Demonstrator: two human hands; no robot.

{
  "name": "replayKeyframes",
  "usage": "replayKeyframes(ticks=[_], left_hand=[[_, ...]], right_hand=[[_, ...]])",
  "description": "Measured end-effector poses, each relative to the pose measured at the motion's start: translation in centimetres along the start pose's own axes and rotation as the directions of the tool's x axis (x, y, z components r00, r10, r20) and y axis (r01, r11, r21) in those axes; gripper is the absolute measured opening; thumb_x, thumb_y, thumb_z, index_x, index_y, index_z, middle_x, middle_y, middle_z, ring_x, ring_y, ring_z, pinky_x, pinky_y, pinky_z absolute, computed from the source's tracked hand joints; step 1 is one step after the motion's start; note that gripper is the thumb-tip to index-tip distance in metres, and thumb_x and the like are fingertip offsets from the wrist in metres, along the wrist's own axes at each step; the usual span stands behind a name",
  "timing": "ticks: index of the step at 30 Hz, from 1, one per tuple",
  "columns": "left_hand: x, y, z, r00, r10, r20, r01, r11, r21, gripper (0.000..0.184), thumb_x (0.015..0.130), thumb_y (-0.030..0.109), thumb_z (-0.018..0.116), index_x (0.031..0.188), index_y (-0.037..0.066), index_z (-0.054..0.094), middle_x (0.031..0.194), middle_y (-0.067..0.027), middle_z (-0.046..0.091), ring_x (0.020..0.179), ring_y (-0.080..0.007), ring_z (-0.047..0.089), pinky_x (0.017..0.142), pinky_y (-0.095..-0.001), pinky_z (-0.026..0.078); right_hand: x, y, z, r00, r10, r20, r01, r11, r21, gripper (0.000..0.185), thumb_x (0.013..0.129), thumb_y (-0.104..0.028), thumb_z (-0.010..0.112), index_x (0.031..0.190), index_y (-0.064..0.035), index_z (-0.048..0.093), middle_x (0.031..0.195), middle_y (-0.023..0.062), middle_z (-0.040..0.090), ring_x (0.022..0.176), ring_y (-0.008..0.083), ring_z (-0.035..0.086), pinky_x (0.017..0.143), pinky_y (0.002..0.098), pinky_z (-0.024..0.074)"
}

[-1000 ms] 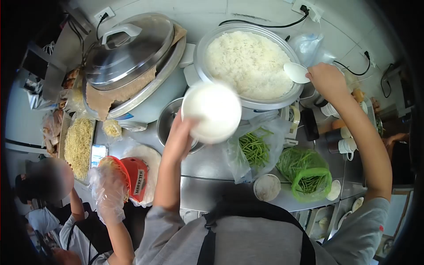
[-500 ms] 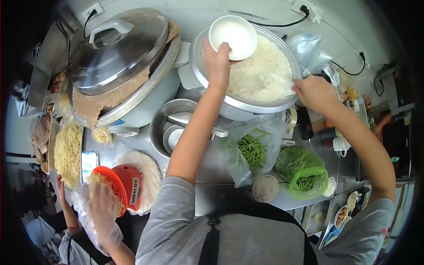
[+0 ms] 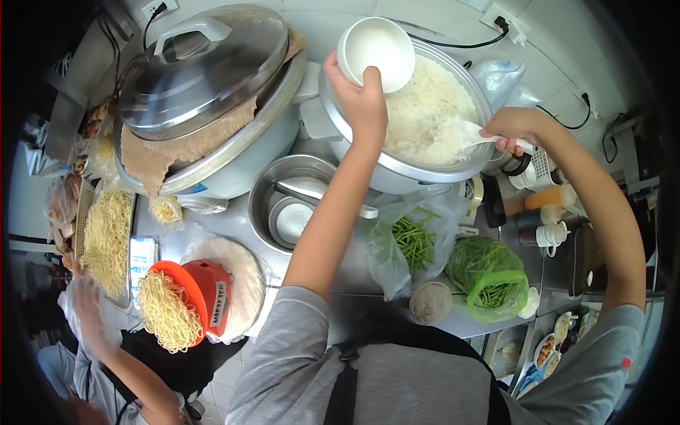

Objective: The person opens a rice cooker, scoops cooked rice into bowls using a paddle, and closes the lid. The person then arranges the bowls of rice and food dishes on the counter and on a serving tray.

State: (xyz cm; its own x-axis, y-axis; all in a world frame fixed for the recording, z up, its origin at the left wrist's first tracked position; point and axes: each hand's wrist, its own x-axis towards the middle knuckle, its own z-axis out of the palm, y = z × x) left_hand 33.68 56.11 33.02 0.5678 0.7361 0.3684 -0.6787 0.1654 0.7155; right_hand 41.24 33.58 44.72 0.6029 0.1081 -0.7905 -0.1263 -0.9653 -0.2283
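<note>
A white bowl (image 3: 377,54) is in my left hand (image 3: 363,99), tilted above the left part of the rice pot (image 3: 400,178); my thumb lies over its rim. Its inside looks white, and I cannot tell whether it holds anything. My right hand (image 3: 511,130) grips the handle of a white rice spoon (image 3: 472,134) at the pot's right rim. The spoon's blade is partly in the cooked rice (image 3: 428,106). Below my left forearm stands a metal bowl (image 3: 258,205) with a white-handled utensil and a smaller bowl inside.
A lidded pot (image 3: 205,85) with brown cloth stands left. Noodles (image 3: 170,312) sit on a red scale (image 3: 207,297), near a co-worker's arm (image 3: 134,375). Green vegetables lie in a clear bag (image 3: 414,241) and a green bag (image 3: 489,276). Sauce bottles (image 3: 549,197) stand right.
The white bowl has moved from above the metal bowl up to the rice pot. The spoon's blade has gone into the rice. The co-worker's gloved hand has left the noodles and moved left.
</note>
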Motion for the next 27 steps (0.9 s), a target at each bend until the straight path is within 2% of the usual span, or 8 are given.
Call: replayKeyframes(ticks=[2, 5, 8, 11, 14, 15, 19, 27], left_hand=[[-0.1, 0.0, 0.1, 1.000, 0.001, -0.021, -0.001, 1.000, -0.013, 0.050, 0.079, 0.009, 0.051, 0.125, -0.001, 0.036, 0.116, -0.0186, 0.048, 0.106, -0.0269, 0.051, 0.095, -0.0368, 0.040], [-0.1, 0.7, 0.1, 1.000, -0.011, -0.013, 0.012, 0.999, 0.033, 0.051, 0.079, 0.009, 0.051, 0.126, -0.002, 0.035, 0.116, -0.0191, 0.049, 0.106, -0.0274, 0.052, 0.094, -0.0368, 0.040], [0.2, -0.1, -0.4, 0.996, -0.087, -0.008, 0.088, 0.995, 0.047, 0.057, 0.079, 0.011, 0.054, 0.131, 0.005, 0.031, 0.113, -0.0111, 0.050, 0.100, -0.0169, 0.050, 0.081, -0.0288, 0.044], [0.3, 0.1, -0.4, 0.996, -0.088, -0.004, 0.088, 0.996, 0.002, 0.059, 0.079, 0.012, 0.054, 0.132, 0.006, 0.030, 0.113, -0.0112, 0.050, 0.098, -0.0176, 0.051, 0.076, -0.0280, 0.044], [0.5, -0.2, -0.7, 0.996, -0.091, 0.023, 0.090, 0.996, 0.013, 0.060, 0.079, 0.012, 0.054, 0.133, 0.006, 0.029, 0.114, -0.0118, 0.049, 0.098, -0.0188, 0.051, 0.075, -0.0290, 0.045], [0.4, -0.1, -0.7, 0.997, -0.081, -0.001, 0.081, 0.997, 0.008, 0.057, 0.079, 0.011, 0.054, 0.131, 0.003, 0.032, 0.114, -0.0143, 0.050, 0.099, -0.0211, 0.052, 0.080, -0.0310, 0.044], [0.2, 0.2, 0.0, 0.997, -0.065, -0.041, 0.064, 0.998, -0.028, 0.050, 0.079, 0.009, 0.053, 0.124, -0.005, 0.037, 0.112, -0.0189, 0.052, 0.100, -0.0260, 0.055, 0.091, -0.0349, 0.043], [0.4, 0.1, -0.1, 0.999, 0.001, -0.051, 0.001, 1.000, 0.031, 0.050, 0.078, 0.011, 0.053, 0.123, -0.004, 0.038, 0.112, -0.0193, 0.050, 0.102, -0.0266, 0.053, 0.092, -0.0363, 0.042]], right_hand=[[0.6, 0.0, -0.9, 0.991, 0.056, 0.119, -0.068, 0.993, 0.101, 0.027, 0.093, -0.024, 0.053, 0.095, 0.0025, 0.059, 0.056, 0.0001, 0.044, 0.040, 0.0103, 0.039, 0.038, 0.0281, 0.0347], [1.2, -0.8, -1.6, 0.998, 0.020, 0.067, -0.028, 0.993, 0.117, 0.032, 0.094, -0.028, 0.054, 0.096, 0.0037, 0.059, 0.056, -0.0012, 0.042, 0.040, 0.0085, 0.036, 0.037, 0.0278, 0.0334], [-0.3, -3.1, -3.3, 0.981, -0.150, -0.121, 0.145, 0.988, -0.053, 0.025, 0.090, -0.024, 0.057, 0.088, 0.0009, 0.058, 0.055, -0.0009, 0.044, 0.040, 0.0085, 0.037, 0.035, 0.0253, 0.0316], [-2.2, -4.6, -4.0, 0.971, -0.159, -0.179, 0.066, 0.898, -0.435, 0.033, 0.093, -0.028, 0.055, 0.086, 0.0045, 0.061, 0.054, 0.0022, 0.047, 0.038, 0.0100, 0.037, 0.035, 0.0292, 0.0341], [-4.4, -5.4, -3.1, 0.997, 0.007, -0.081, -0.056, 0.785, -0.617, 0.033, 0.091, -0.028, 0.058, 0.084, 0.0034, 0.064, 0.054, 0.0036, 0.048, 0.038, 0.0106, 0.038, 0.036, 0.0307, 0.0357], [-4.3, -5.3, -3.2, 0.996, 0.092, -0.003, -0.074, 0.778, -0.624, 0.032, 0.091, -0.030, 0.058, 0.094, 0.0008, 0.066, 0.053, 0.0009, 0.044, 0.038, 0.0095, 0.036, 0.037, 0.0301, 0.0343], [-1.5, -3.8, -2.4, 0.978, 0.161, 0.129, -0.077, 0.865, -0.495, 0.030, 0.092, -0.030, 0.059, 0.104, -0.0031, 0.065, 0.053, -0.0035, 0.038, 0.040, 0.0068, 0.032, 0.037, 0.0269, 0.0301], [-1.2, 2.4, 0.0, 0.987, -0.076, 0.140, 0.093, 0.988, -0.124, 0.036, 0.090, -0.040, 0.061, 0.095, -0.0049, 0.067, 0.051, -0.0046, 0.039, 0.039, 0.0047, 0.034, 0.034, 0.0218, 0.0278]])
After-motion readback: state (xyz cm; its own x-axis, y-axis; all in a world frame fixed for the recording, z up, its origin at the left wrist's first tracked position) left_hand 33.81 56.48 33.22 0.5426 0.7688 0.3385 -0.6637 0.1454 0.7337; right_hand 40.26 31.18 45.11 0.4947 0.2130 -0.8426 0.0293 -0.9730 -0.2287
